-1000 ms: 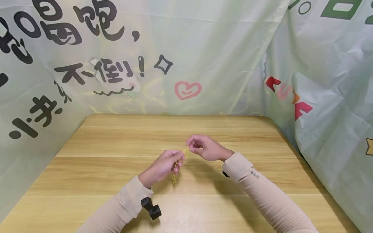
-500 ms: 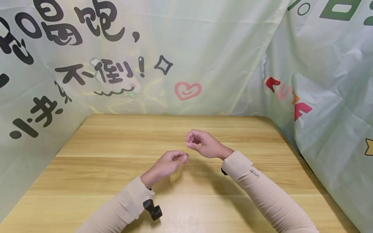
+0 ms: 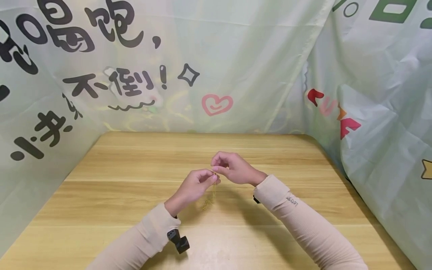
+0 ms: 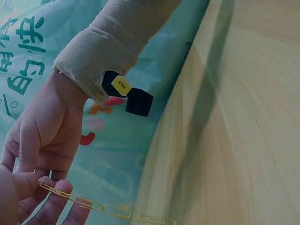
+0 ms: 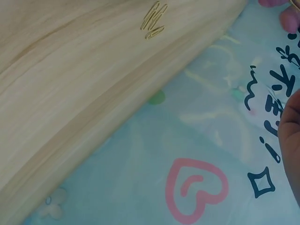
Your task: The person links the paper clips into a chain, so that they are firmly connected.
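Note:
A chain of linked gold paper clips (image 3: 214, 192) hangs from the fingertips of my left hand (image 3: 194, 188). That hand's thumb and forefinger pinch the chain near its top, and the lower links dangle in a loose bunch over the table. My right hand (image 3: 233, 168) comes in from the right, thumb and forefinger pinched at the chain's upper end. The clip between the fingertips there is mostly hidden. In the left wrist view the paper clip chain (image 4: 101, 205) runs from the left thumb towards the lower right, with the right hand (image 4: 44, 126) behind it.
The wooden table (image 3: 141, 153) spreads all around the hands. In the right wrist view several gold paper clips (image 5: 153, 19) appear against the tabletop. Printed cloth (image 3: 236, 67) stands behind and at both sides. A black wrist camera (image 3: 178, 241) juts from the left cuff.
The right hand lifted away from the left fingertips, then moved left to meet them again. The left hand rose slightly, and the chain now hangs further right and straighter.

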The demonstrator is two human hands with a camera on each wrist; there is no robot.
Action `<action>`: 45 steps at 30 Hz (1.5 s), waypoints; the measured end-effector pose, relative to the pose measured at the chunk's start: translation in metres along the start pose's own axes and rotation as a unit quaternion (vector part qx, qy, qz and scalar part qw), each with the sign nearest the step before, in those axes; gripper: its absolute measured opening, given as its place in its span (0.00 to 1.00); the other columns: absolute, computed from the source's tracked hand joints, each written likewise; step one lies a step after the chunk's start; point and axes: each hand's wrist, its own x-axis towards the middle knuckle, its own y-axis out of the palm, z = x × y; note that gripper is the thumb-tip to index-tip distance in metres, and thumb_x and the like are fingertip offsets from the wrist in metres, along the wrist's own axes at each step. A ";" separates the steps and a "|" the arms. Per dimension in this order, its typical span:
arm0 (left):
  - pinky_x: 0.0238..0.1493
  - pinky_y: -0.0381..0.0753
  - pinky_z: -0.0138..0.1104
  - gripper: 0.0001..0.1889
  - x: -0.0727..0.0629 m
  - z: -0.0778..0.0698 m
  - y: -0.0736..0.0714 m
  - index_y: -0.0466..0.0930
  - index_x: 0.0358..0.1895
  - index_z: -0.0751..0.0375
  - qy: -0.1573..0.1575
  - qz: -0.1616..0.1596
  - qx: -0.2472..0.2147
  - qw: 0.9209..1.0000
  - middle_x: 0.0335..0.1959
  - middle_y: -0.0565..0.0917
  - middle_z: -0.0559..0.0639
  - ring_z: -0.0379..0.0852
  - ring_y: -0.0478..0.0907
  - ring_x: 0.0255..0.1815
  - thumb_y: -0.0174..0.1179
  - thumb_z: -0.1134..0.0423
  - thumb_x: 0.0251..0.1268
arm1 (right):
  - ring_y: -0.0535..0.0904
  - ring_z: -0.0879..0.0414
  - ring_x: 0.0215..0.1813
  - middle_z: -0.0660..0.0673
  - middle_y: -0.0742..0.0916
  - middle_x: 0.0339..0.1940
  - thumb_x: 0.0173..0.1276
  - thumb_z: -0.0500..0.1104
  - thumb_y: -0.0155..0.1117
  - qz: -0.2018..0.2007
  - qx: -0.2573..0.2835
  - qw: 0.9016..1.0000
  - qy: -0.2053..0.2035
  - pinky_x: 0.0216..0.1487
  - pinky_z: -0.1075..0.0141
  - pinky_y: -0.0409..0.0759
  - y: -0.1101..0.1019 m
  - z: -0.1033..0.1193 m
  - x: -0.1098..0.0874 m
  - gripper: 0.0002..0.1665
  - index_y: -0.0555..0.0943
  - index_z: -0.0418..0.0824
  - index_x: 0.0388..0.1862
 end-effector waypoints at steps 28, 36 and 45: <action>0.53 0.79 0.45 0.13 -0.006 0.001 -0.010 0.78 0.43 0.75 -0.014 -0.002 -0.062 0.998 0.34 0.84 0.53 0.47 0.81 0.42 0.53 0.64 0.74 | 0.78 0.57 0.32 0.49 0.82 0.29 0.66 0.41 0.67 0.116 -0.218 0.939 0.241 0.39 0.62 0.78 0.019 -0.060 0.005 0.09 0.79 0.39 0.42; 0.52 0.79 0.45 0.13 -0.006 0.002 -0.009 0.77 0.44 0.75 -0.018 0.005 -0.062 0.998 0.34 0.84 0.52 0.48 0.82 0.42 0.53 0.64 0.74 | 0.74 0.56 0.29 0.49 0.79 0.26 0.64 0.45 0.70 0.115 -0.244 0.926 0.264 0.33 0.64 0.75 0.025 -0.064 0.011 0.12 0.78 0.40 0.38; 0.50 0.80 0.43 0.13 -0.004 0.004 -0.007 0.77 0.45 0.77 -0.019 0.013 -0.066 0.998 0.34 0.83 0.52 0.47 0.82 0.41 0.53 0.65 0.74 | 0.75 0.56 0.33 0.49 0.80 0.28 0.61 0.43 0.73 0.115 -0.255 0.918 0.281 0.38 0.64 0.77 0.028 -0.063 0.013 0.12 0.77 0.40 0.32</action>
